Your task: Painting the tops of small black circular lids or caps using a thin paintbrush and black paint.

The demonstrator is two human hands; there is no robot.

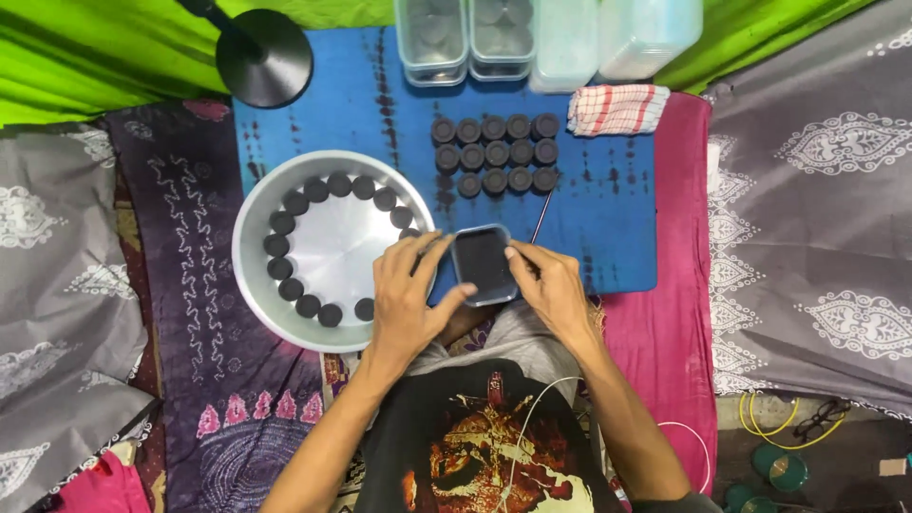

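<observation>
A person seated on a patterned cloth-covered floor (190, 313) holds a small rounded-square container with a dark interior (483, 263) between both hands, just above the near edge of a blue mat (608, 218). The left hand (408, 290) cups the container's left edge and near corner, fingers spread and thumb angled under its rim; the right hand (551, 285) pinches the right edge with fingertips, wrist bent inward, both forearms converging from the lap. Judged from this grip, the piece is best kept level and supported at both edges so nothing tips out. To the left, partly beneath the left hand, a shallow round metal basin (252, 275) carries a ring of small dark round cups (296, 202) set along its inner wall. Farther out on the mat, three neat rows of matching dark cups (495, 154) stand close together, with a thin metal stick (541, 217) lying just beside the container. Clear plastic boxes (465, 38), a red-checked folded cloth (617, 109) and a black round lamp base (264, 57) line the far edge.
</observation>
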